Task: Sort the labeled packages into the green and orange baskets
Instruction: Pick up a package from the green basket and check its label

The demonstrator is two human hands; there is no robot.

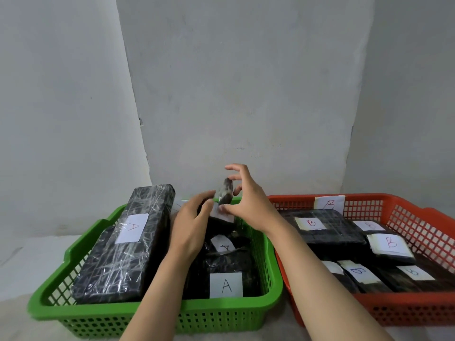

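Because the small package hangs tilted over the far rim of the green basket, lightly touched by the spread right hand and left hand, its slick film wrap could slip free toward the orange basket of boxy, B-labelled parcels.

**Colours Seen Around the Hands**

A bright green basket with a lattice of small holes was seen beneath the hands. An orange-red basket, likewise latticed, was seen beside the right hand. Black, glossy-wrapped packages were marked with white labels lettered in black, red or blue.
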